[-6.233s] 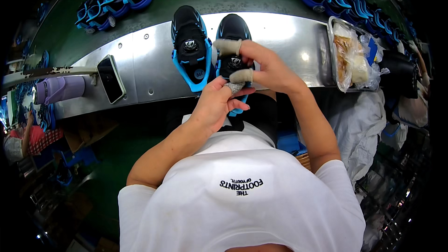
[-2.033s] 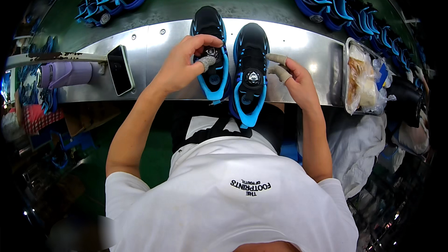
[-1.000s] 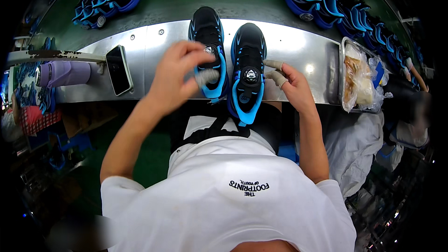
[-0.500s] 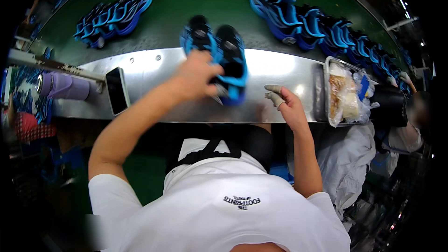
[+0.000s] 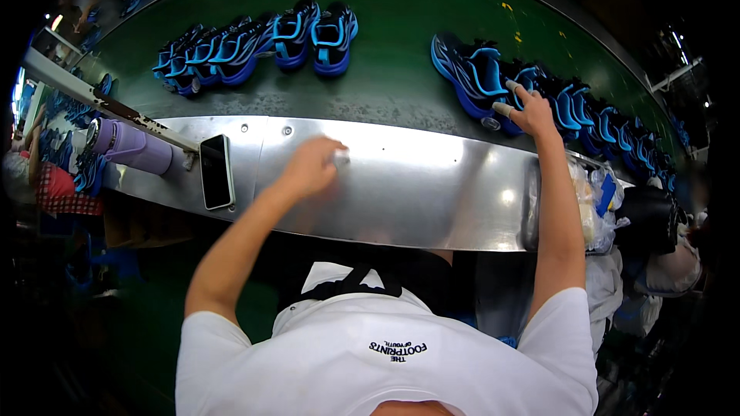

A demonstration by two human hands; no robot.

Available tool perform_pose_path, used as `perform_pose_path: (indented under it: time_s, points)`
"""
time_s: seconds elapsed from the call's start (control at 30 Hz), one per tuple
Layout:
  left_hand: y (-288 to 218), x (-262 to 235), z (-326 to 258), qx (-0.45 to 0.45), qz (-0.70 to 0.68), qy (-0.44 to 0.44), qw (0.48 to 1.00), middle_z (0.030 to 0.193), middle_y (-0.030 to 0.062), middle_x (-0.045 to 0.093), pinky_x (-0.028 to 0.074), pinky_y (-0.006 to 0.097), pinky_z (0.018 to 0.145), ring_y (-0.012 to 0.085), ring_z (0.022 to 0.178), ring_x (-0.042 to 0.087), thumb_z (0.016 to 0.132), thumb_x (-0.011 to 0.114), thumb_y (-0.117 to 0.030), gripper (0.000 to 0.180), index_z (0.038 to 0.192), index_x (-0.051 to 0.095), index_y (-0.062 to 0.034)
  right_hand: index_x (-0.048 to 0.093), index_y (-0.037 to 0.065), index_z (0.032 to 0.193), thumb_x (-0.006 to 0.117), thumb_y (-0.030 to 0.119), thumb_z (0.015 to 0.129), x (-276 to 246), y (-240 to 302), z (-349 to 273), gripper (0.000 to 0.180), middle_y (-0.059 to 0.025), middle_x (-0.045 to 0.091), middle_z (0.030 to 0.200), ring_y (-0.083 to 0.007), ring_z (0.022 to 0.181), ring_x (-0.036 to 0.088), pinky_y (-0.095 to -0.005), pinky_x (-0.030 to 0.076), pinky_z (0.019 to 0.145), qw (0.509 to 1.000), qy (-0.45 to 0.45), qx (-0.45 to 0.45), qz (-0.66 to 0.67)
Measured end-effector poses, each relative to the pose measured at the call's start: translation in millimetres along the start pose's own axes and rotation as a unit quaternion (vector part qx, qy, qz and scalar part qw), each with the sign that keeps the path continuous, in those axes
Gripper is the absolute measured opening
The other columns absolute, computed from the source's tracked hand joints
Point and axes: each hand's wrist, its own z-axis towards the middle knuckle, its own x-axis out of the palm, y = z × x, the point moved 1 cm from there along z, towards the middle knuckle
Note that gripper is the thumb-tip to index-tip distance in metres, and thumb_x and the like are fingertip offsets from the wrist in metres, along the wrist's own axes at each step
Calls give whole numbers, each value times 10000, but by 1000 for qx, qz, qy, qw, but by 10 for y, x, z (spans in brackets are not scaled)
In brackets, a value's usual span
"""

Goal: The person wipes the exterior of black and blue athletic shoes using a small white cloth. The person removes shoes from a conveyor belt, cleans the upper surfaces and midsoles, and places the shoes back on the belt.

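My left hand [image 5: 311, 166] hovers over the metal ledge [image 5: 416, 177] with its fingers loosely bent and apart, nothing in it. Reaching to the right-hand row, my right hand [image 5: 533, 114] has its fingers apart at the heels of the nearest black and blue sneakers [image 5: 470, 77]; whether they touch is unclear. Pale finger cots cover two of its fingertips. Across the ledge from my left hand, a pair of sneakers [image 5: 333, 38] stands on the green belt [image 5: 393, 54], at the right end of a row of sneakers [image 5: 239, 50].
A phone [image 5: 216, 172] lies on the ledge at left, beside a purple bottle [image 5: 132, 146] and a worn metal bar [image 5: 108, 100]. A tray of plastic-wrapped items [image 5: 590, 200] sits right, partly behind my forearm. Other people are at both edges.
The sneaker pair has gone from the ledge to the belt at the left row's end. My left hand has let go of it; my right hand has moved forward and right to the other row.
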Motion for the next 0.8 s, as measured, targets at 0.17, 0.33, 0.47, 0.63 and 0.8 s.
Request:
perform_pose_path:
  time_s: [0.17, 0.33, 0.47, 0.63, 0.8]
  points:
    - [-317, 314, -515, -92, -162, 46, 981, 1035, 130, 677, 502, 354, 844, 271, 934, 644, 837, 592, -81, 249, 1065, 690, -59, 535, 255, 1335, 723, 499, 786, 379, 87, 151, 630, -183, 686, 1028, -386, 979, 643, -455, 506, 859, 996, -5, 19, 82]
    - [-411, 502, -463, -138, -246, 37, 959, 982, 129, 683, 499, 324, 795, 232, 857, 644, 820, 562, -49, 274, 1063, 688, -41, 549, 262, 1293, 724, 373, 819, 314, 290, 29, 517, -183, 687, 983, -377, 939, 649, -452, 507, 817, 985, -37, -41, 161]
    - [-696, 626, -396, -128, -263, 61, 954, 994, 113, 686, 495, 309, 813, 197, 887, 641, 857, 558, -51, 253, 1076, 683, -41, 602, 217, 1207, 746, 323, 797, 325, 251, 118, 447, -196, 686, 939, -370, 920, 648, -451, 504, 793, 989, -40, -42, 136]
    - [-676, 715, -345, -164, -368, 20, 915, 1125, 102, 634, 494, 304, 825, 178, 982, 605, 895, 593, -87, 309, 1200, 625, -46, 663, 117, 1068, 737, 301, 801, -145, 483, -13, 333, -177, 692, 909, -377, 885, 650, -454, 501, 770, 977, 15, -88, 193]
    - [-517, 647, -369, -134, -364, -146, 910, 1314, 136, 508, 507, 291, 812, 190, 1012, 582, 884, 695, -131, 652, 1451, 378, -74, 666, 118, 950, 738, 332, 778, -327, 1321, -1322, 284, -136, 636, 735, -346, 727, 638, -457, 505, 664, 944, 58, -196, 260]
